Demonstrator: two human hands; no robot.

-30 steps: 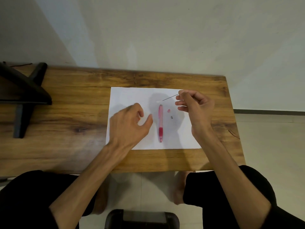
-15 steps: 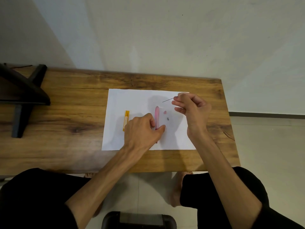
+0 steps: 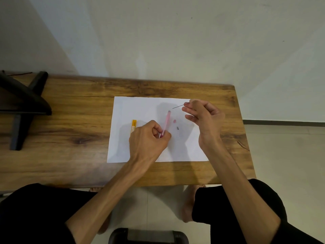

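A white sheet of paper (image 3: 140,110) lies on the wooden table (image 3: 73,120). My left hand (image 3: 149,138) grips the lower end of a pink mechanical pencil (image 3: 167,120), whose upper end tilts up and to the right over the paper. My right hand (image 3: 204,117) pinches a thin dark pencil lead (image 3: 177,106) that points left toward the pencil's top. A small pink cap (image 3: 174,121) and a tiny grey piece (image 3: 178,128) lie on the paper between my hands. An orange lead case (image 3: 133,126) lies left of my left hand.
A black stand (image 3: 21,103) occupies the table's left end. The wall runs close behind the table. My knees and bare feet show below the front edge, with a dark stool (image 3: 147,236) at the bottom.
My left hand moved right from the orange case to the pink pencil and lifted its lower end, tilting it. My right hand kept holding the lead in about the same place.
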